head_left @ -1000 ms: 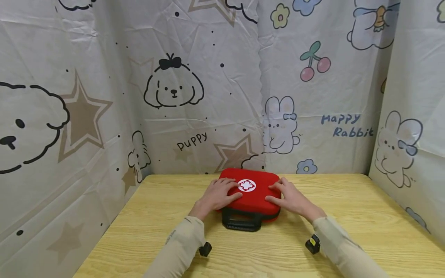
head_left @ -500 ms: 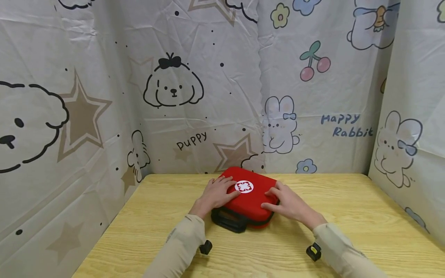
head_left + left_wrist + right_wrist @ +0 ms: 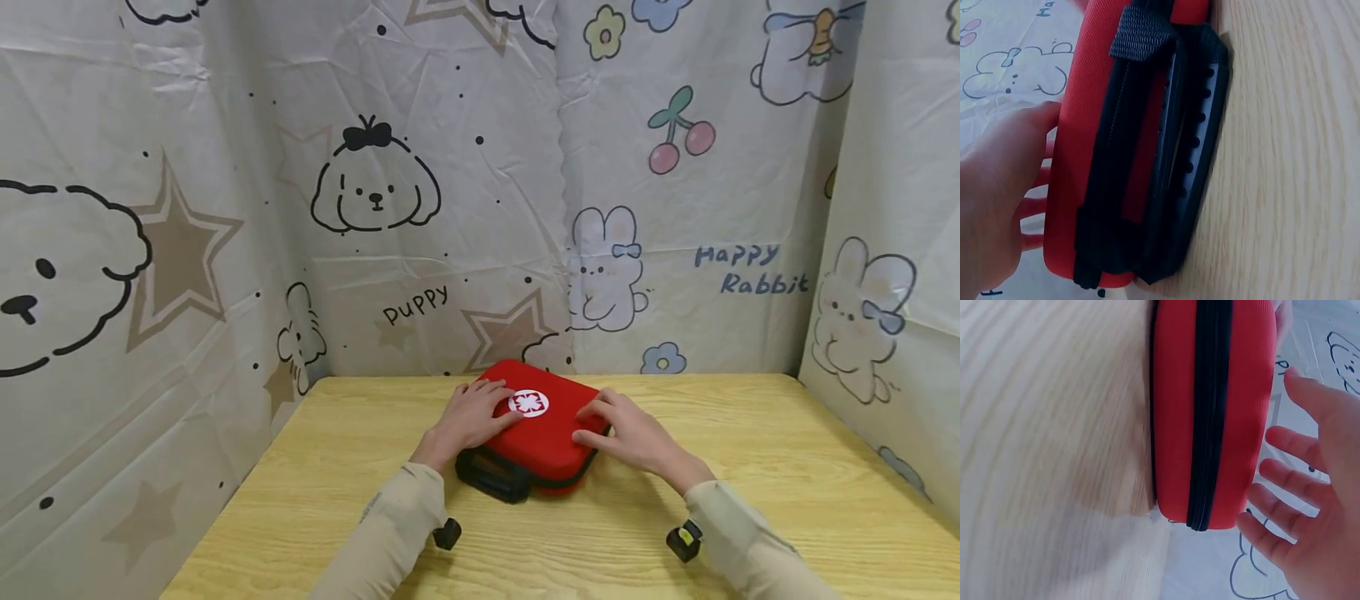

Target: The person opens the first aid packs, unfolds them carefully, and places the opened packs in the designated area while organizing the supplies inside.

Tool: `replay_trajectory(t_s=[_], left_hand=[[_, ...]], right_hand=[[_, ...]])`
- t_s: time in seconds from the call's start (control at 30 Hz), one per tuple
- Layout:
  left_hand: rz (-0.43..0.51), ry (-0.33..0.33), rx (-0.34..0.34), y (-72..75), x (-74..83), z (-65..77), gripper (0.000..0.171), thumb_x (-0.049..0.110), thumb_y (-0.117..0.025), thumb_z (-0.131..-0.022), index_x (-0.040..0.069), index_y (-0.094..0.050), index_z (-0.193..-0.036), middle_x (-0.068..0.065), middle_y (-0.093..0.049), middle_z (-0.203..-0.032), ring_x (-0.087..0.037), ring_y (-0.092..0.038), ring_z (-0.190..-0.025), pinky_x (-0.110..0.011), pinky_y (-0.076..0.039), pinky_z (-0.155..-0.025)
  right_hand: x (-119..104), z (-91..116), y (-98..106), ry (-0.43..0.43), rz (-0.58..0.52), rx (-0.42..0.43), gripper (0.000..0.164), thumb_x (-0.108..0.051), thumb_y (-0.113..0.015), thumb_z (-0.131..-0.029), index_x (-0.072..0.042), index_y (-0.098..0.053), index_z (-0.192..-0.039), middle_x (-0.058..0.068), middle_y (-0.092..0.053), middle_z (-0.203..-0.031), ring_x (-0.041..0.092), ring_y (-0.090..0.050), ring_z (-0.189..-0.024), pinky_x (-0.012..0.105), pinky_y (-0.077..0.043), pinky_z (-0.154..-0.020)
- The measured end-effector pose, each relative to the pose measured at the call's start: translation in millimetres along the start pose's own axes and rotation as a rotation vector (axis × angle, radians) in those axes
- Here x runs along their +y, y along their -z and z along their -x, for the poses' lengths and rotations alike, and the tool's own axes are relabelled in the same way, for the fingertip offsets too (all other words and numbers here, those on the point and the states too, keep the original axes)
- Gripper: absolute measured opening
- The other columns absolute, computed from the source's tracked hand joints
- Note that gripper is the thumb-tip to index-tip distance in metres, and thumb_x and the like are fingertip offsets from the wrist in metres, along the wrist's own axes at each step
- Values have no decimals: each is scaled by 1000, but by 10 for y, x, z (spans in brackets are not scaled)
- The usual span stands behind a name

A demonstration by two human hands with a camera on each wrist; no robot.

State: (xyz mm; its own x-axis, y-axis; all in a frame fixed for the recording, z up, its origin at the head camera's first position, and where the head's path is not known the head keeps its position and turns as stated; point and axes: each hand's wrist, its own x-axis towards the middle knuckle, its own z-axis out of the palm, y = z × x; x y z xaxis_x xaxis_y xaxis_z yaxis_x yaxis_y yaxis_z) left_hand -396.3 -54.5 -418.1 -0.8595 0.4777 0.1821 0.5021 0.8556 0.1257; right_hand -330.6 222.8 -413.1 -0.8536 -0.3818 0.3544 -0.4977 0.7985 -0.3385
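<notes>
Nearest, 2 pale sleeves (image 3: 390,529) are lying over the wooden surface (image 3: 570,550), and a small black block (image 3: 447,534) is sitting by each wrist. Next, a black handle (image 3: 491,482) is sticking out from the near left side of a red case (image 3: 543,442). The case is sitting flat on the surface at a slant, with its lid closed. The 2 hands are standing apart, with the case between them, and they are not gripping anything. The left hand (image 3: 467,419) is resting on the left side of the lid, its fingers loose, close to a round white badge (image 3: 529,403). The right hand (image 3: 633,433) is bending softly over the right side; I cannot tell how many fingertips are touching. The hands seem to be steadying or turning the case. To do that well, they should be pressing lightly from both sides and pushing evenly, so the case is not tipping or sliding toward the back. The handle should be pointing free of the wrists. Farthest, a pale cloth (image 3: 517,183) is hanging, showing puppies, rabbits and stars.
</notes>
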Motion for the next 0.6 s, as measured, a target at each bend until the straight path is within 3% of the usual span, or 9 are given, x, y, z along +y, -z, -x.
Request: replay_trajectory(t_s=[0.17,0.33,0.6], left_hand=[[22,-28,4,56,87,-18,59,59,-50,-95,24,-53,-144,-1,-47,-153,-24,-38,-143,-53,-29,-116],[28,-37,-6,84,171,-27,60,59,-49,-96,25,-52,-145,0,-46,-153,-23,-39,-143,-51,-29,-116],[52,-24,-53,6,222,0,64,63,-47,-95,27,-47,-148,2,-44,-155,-23,-37,-143,-47,-27,-117]], right_hand=[[87,-67,13,-14,-18,62,33,-43,-73,-87,-18,-72,-108,1,-59,-106,22,-53,-99,37,-46,-79],[190,-130,-5,-38,-41,98,36,-38,-74,-88,-12,-71,-113,9,-59,-113,32,-53,-107,50,-47,-89],[281,-177,-86,-115,-145,14,58,-43,-67,-93,-1,-59,-132,23,-53,-132,43,-51,-123,60,-39,-105]])
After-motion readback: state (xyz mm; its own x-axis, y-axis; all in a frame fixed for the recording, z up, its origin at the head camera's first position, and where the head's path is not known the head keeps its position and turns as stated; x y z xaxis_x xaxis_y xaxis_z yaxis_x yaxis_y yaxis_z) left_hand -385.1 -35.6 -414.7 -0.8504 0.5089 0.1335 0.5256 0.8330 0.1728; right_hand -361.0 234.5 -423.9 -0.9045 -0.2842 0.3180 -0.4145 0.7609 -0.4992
